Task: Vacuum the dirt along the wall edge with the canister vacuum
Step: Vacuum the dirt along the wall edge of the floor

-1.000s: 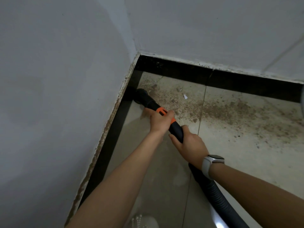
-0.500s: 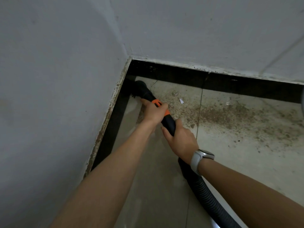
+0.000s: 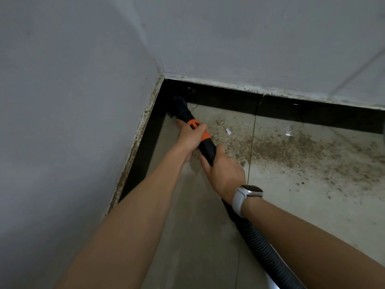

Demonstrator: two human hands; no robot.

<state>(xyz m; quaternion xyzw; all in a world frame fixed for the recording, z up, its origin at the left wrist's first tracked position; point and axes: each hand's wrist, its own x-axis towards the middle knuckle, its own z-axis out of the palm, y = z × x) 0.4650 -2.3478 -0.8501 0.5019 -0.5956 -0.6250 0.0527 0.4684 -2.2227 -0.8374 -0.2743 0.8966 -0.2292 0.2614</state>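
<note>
1. Down in the room's corner, brown dirt (image 3: 277,147) spreads over the floor tiles (image 3: 302,205) beside the black skirting (image 3: 291,108).
2. Both hands grip the vacuum wand (image 3: 206,146): left hand (image 3: 190,139) on its orange collar (image 3: 194,124), right hand (image 3: 224,173) behind.
3. Its brush nozzle (image 3: 179,107) touches the corner.

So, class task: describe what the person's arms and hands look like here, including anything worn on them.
Both forearms are bare, with no sleeves in view and no gloves on the left hand or the right hand. The right wrist wears a smartwatch with a white band and a dark rounded-rectangle face. No rings or markings show.
</note>
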